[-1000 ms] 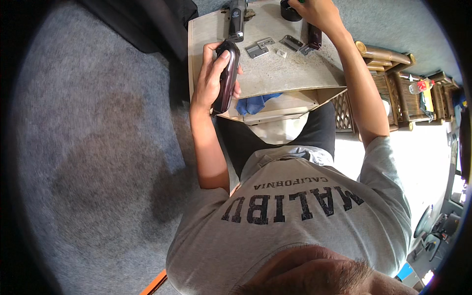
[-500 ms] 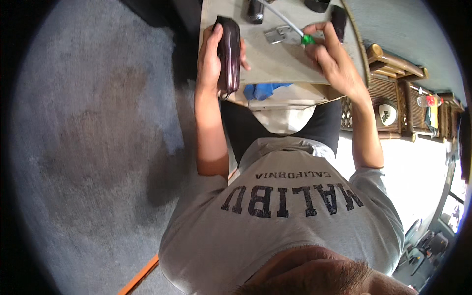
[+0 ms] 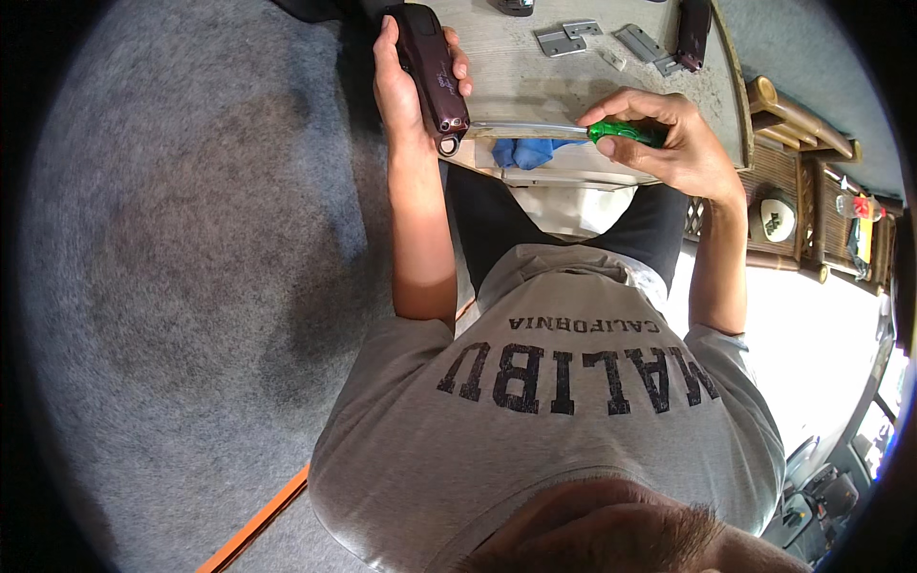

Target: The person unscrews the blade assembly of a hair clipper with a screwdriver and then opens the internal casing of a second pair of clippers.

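Note:
My left hand [image 3: 399, 95] is wrapped round a dark maroon hair clipper [image 3: 435, 72], with its screwed end and metal hanging loop toward me. In my right hand [image 3: 693, 153] is a screwdriver with a green handle [image 3: 621, 132]. Its long shaft lies level, pointing left, and the tip meets the clipper's near end by the screws. Flat metal pieces, one grey plate [image 3: 567, 38] and another [image 3: 648, 48], lie on the table beyond my right hand. Beside them is a dark maroon cover-like part [image 3: 694, 34].
The pale table [image 3: 535, 81] has dark specks scattered on it. A black and silver object [image 3: 516, 7] sits at its far edge. A blue cloth [image 3: 530, 153] lies in the open drawer below. Bamboo furniture [image 3: 802, 124] with a white cap [image 3: 776, 220] stands at the right.
The screwdriver has swung down from over the table to the clipper's near end. The clipper has turned in my left hand, bringing its screws and loop into sight.

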`<state>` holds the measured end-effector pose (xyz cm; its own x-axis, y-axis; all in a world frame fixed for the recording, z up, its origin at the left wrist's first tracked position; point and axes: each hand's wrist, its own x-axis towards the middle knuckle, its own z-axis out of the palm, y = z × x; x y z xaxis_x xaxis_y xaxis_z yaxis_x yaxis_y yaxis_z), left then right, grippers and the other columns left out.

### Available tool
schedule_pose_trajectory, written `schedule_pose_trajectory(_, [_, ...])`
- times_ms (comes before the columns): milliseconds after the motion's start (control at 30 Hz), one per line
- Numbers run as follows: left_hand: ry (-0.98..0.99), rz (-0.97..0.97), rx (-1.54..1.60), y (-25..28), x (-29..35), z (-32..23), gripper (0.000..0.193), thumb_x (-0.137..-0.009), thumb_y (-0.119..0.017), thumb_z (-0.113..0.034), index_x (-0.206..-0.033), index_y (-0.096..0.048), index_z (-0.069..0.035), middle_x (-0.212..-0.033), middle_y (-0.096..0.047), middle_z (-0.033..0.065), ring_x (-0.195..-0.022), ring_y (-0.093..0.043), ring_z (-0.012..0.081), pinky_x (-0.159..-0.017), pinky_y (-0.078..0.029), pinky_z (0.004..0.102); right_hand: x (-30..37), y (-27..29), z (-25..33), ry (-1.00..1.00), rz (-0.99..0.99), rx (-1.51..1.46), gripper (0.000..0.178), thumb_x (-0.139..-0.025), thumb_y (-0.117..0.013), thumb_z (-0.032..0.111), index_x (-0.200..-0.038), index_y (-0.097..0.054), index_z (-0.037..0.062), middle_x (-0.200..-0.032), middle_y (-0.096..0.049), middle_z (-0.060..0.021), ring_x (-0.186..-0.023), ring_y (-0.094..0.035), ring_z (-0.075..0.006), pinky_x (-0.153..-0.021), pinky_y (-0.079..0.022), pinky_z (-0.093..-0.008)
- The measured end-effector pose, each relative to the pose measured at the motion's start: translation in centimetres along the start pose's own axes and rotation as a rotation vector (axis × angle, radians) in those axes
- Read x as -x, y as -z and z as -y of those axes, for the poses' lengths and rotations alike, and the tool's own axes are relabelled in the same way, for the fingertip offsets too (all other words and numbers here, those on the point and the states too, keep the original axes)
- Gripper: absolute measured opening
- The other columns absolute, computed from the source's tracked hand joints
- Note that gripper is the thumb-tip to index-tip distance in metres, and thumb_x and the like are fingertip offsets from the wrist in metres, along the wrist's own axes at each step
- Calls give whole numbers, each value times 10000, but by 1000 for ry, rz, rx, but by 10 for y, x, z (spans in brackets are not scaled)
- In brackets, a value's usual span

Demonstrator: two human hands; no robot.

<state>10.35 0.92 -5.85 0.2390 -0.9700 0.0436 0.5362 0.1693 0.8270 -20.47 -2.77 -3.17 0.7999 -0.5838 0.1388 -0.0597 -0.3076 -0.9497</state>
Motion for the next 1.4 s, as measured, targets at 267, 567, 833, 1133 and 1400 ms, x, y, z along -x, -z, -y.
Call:
schedule_pose_trajectory(267, [4, -20, -28, -3, 2, -1, 554, -1079, -442, -577, -1090, -561, -36, -938, -644, 127, -652, -612, 211, -498, -511, 345, 1, -3, -4, 27, -14, 36, 224, -954, -763, 80, -1173, -769, 35, -1021, -780, -47, -952, -713, -109, -885, -559, -272])
schedule_pose_trajectory(567, [-15, -28, -158, -11, 5, 4, 552, -1088, -452, -551, -1083, -593, -17, -901, -679, 130, -703, -628, 204, -579, -541, 339, 1, -10, -21, 56, -169, 136, 299, -999, -762, 248, -1210, -732, 38, -891, -719, -15, -807, -618, -71, -733, -496, -256])
schedule_pose_trajectory(833, [-90, -22, -233, -12, 5, 8, 382, -1117, -479, -493, -1155, -552, -120, -862, -691, 78, -714, -640, 115, -599, -528, 275, -44, -68, -3, -44, -429, 135, 482, -921, -824, 446, -938, -626, 6, -679, -628, -86, -616, -628, -181, -611, -522, -358])
schedule_pose_trajectory(1133, [-108, -88, -264, -6, -1, 13, 391, -1118, -486, -480, -1189, -543, -100, -992, -703, 95, -769, -691, 186, -681, -594, 331, -89, -94, 4, 2, -434, 184, 549, -842, -852, 405, -1012, -645, -74, -813, -715, -259, -816, -769, -402, -754, -592, -449])
schedule_pose_trajectory(1400, [-216, -81, -527, -27, 11, 12, 342, -1120, -507, -453, -1225, -527, -128, -1042, -530, -20, -931, -546, 82, -793, -490, 267, -86, -90, 1, -4, -425, 150, 439, -837, -780, 324, -935, -583, -55, -764, -665, -295, -751, -727, -449, -703, -558, -488])
